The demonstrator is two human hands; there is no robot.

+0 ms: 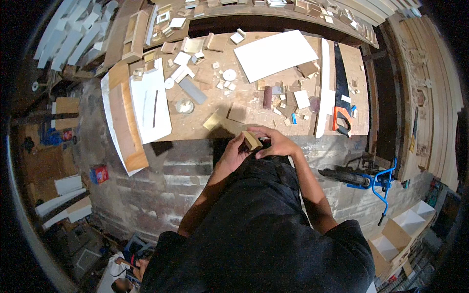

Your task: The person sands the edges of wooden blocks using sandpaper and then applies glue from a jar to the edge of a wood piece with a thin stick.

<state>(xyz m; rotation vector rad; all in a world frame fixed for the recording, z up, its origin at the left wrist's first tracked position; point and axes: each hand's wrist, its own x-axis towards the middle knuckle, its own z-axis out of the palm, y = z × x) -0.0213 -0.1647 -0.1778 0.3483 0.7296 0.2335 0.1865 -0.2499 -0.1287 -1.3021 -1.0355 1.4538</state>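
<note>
Close to my body, just off the front edge of the workbench [195, 129], I hold a small pale wooden piece [252, 140] with a folded, channel-like shape. The fingers of my left hand [234, 155] grip its left side. My right hand [277, 143] curls around its right side and far end, so part of it is hidden. On the bench beyond lie a flat wooden square [237, 113] and a small yellowish piece [212, 120]. A round clear container [184, 106] stands left of them, near a grey strip [192, 91].
A large white panel [276, 55] lies at the back of the bench. A handsaw [342, 105] with an orange and black handle rests at the right, beside a long white strip [322, 88]. Several small wood offcuts are scattered about. A blue bicycle [361, 181] is on the floor at right.
</note>
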